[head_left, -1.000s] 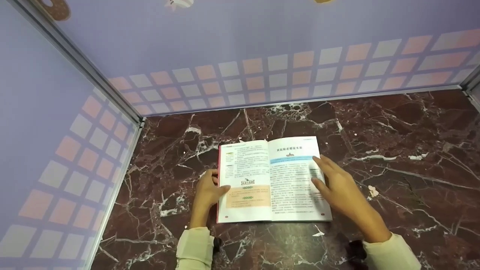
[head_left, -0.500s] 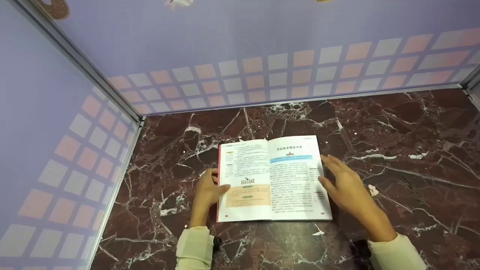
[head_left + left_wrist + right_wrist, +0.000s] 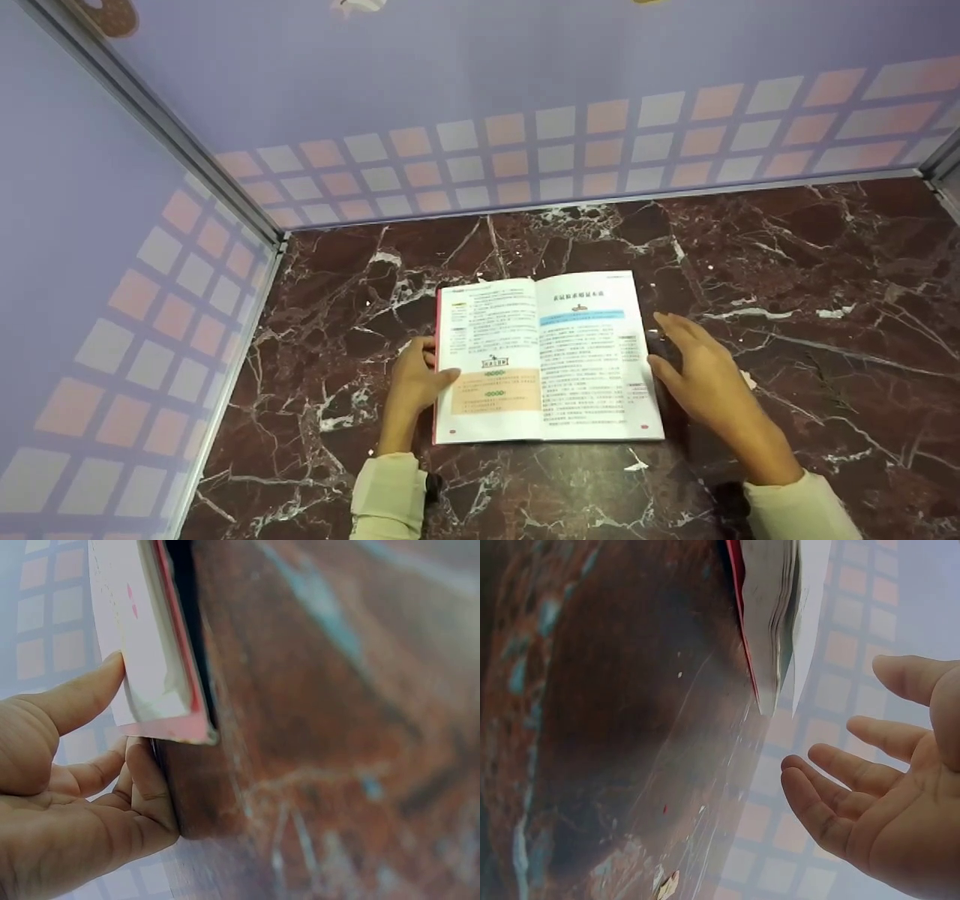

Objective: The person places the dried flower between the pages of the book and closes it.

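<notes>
An open book with a red cover edge lies on the dark marbled table, printed pages up. The left hand grips its left edge, thumb on the page margin and fingers at the side. In the left wrist view that hand has its thumb on the book and its other fingers bent beside and below the cover corner. Just right of the book, the right hand holds nothing, fingers relaxed. The right wrist view shows a gap between this hand and the book's page edges.
The marbled table extends around the book and meets a purple back wall with pink and white squares. Another patterned wall stands at the left. A small pale scrap lies beside the right hand.
The right hand has moved right, off the right page's margin, to beside the book. The left hand and the book stay in place.
</notes>
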A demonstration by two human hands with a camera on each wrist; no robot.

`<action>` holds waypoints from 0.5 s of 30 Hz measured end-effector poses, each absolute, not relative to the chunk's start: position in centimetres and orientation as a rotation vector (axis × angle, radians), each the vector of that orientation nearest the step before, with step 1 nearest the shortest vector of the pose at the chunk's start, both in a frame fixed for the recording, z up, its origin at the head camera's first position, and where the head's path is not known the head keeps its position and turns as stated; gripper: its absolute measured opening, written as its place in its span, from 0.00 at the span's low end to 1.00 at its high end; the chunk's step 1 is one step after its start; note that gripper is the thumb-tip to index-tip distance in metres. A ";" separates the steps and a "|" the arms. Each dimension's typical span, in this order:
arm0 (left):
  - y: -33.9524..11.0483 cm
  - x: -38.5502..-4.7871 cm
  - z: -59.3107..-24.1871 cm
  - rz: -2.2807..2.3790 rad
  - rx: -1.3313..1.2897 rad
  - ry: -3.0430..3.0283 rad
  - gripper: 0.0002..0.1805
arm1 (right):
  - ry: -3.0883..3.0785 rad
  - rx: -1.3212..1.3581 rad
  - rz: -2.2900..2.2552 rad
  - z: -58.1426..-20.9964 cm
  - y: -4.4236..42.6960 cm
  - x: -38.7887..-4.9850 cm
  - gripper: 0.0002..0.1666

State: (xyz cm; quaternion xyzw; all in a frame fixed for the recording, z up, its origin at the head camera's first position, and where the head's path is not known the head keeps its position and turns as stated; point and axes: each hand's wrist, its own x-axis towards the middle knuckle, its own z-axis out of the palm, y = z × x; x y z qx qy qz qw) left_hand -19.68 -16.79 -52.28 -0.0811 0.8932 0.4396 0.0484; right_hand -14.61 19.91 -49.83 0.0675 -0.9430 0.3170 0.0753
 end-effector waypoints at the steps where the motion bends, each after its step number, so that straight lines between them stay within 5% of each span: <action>1: -16.8 -19.7 -52.3 1.341 -0.250 2.721 0.31 | -2.826 0.198 0.953 -49.9 20.0 -14.6 0.35; 15: -16.8 -19.6 -52.3 1.316 -0.276 2.712 0.32 | -2.823 0.160 0.913 -50.3 21.4 -14.4 0.36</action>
